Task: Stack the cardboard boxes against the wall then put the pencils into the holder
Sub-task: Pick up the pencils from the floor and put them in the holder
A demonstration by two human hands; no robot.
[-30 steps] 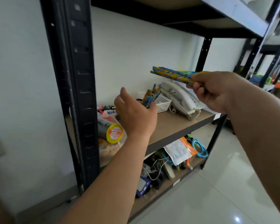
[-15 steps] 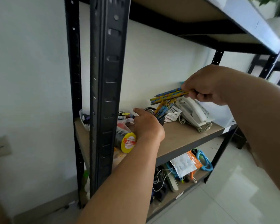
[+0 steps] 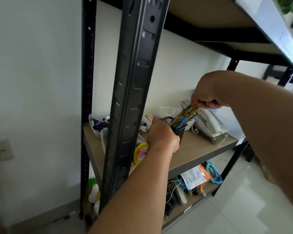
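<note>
A black mesh pencil holder (image 3: 168, 120) stands on the wooden shelf (image 3: 198, 149). My left hand (image 3: 161, 135) grips the holder from its near side. Above it, my right hand (image 3: 208, 97) pinches the upper ends of a bundle of blue and yellow pencils (image 3: 184, 116). The bundle slants down with its lower ends inside the holder. No cardboard boxes are in view.
A black shelf upright (image 3: 134, 98) stands close in front of me. Behind the holder sit a white basket (image 3: 189, 124), a white telephone (image 3: 208, 127) and a clear tray of small items (image 3: 96, 124). A yellow-labelled roll (image 3: 140, 153) lies by my left wrist. Clutter fills the shelf below.
My right hand has come down and tipped the pencil bundle from level to steep, so its lower ends now sit in the holder. My left hand has closed round the holder.
</note>
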